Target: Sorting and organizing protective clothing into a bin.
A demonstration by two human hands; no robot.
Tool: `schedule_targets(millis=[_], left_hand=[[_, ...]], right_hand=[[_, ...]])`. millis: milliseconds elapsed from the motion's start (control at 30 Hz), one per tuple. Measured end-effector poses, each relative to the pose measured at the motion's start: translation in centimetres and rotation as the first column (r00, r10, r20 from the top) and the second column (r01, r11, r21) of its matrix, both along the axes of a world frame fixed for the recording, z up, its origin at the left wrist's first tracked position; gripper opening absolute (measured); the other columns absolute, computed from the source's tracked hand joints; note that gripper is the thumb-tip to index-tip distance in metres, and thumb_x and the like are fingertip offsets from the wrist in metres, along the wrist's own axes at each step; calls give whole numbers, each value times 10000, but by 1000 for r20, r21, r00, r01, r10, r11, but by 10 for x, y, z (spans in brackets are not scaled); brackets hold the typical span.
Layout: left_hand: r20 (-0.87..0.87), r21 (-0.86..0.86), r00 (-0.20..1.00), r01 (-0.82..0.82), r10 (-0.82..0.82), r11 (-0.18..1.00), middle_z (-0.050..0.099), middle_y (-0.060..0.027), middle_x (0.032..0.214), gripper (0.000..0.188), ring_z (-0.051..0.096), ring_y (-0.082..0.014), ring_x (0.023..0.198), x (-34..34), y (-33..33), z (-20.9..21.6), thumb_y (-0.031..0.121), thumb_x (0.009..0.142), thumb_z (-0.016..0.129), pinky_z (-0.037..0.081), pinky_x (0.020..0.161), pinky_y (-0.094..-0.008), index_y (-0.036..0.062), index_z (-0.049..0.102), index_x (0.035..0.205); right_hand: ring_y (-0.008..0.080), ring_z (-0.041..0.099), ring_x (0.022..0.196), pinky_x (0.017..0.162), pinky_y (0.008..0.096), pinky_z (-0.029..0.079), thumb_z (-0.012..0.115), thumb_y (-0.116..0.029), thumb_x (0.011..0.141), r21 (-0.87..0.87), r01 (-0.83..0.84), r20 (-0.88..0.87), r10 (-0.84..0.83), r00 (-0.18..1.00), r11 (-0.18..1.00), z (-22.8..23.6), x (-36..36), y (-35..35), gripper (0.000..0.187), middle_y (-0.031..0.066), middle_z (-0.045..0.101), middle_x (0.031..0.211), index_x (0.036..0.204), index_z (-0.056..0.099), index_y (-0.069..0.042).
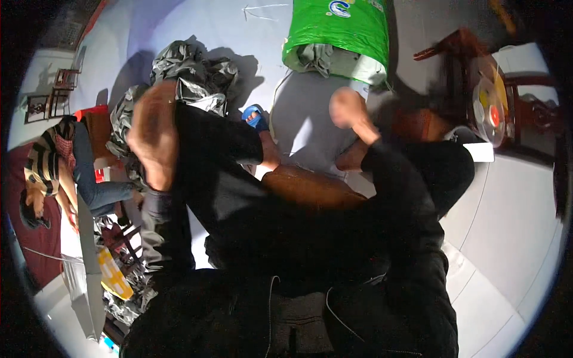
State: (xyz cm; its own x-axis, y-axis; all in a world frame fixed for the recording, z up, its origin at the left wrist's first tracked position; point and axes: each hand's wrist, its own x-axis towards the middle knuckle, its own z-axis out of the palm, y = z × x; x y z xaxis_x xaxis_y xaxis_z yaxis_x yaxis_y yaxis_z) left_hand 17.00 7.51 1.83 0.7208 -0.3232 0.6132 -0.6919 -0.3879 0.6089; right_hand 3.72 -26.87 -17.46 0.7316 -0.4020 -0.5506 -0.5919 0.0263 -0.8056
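Observation:
My left hand (156,134) is raised above my left knee, beside a crumpled pile of grey, shiny sheet material (194,71). Motion smears its fingers, so their pose and anything in them cannot be made out. Out over the floor, my right hand (348,108) is curled into a rounded, closed shape, also somewhat blurred. Whatever it may hold is hidden. Just beyond it lies a large green plastic bag (337,33), its mouth facing me. A piece of grey crumpled material (319,56) pokes out of that mouth.
A brown stool (313,186) shows between my legs, near a foot in a blue slipper (255,117). At the left, another person in a striped top (45,164) sits at a table (89,250). A fan (490,110) and dark wooden furniture (534,119) stand at the right.

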Motion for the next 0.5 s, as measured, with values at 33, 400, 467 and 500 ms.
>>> schedule_targets(millis=[33,400,467,500], left_hand=[[-93,17,994,66,-64,998,725,-74,962,174,668,-134,852,-18,-9,2,16,939,625,531,810,-258,-18,685,1098],[-567,187,754,509,-331,840,701,-184,922,227,699,-321,841,-95,-91,-67,19,826,697,564,729,-372,13,679,1052],[-568,203,759,504,-318,839,696,-174,854,194,692,-315,756,-91,-99,-62,44,827,705,555,648,-386,7,677,1015],[-573,202,753,513,-324,834,696,-174,854,194,692,-315,756,-91,-102,-63,44,827,705,555,648,-386,7,677,1015]], right_hand=[[221,694,674,569,371,584,606,-198,921,-48,-73,-70,69,995,996,-19,24,6,240,140,685,809,1004,652,22],[472,638,964,827,507,511,697,-425,791,-704,-95,-61,72,995,704,-146,127,-48,536,324,648,1040,996,681,70],[453,648,953,820,505,513,692,-375,784,-707,26,-55,-91,994,707,-154,147,-65,441,305,666,992,921,700,44],[453,648,953,820,505,513,692,-375,784,-705,29,-60,-100,993,709,-157,151,-72,441,305,666,992,921,700,44]])
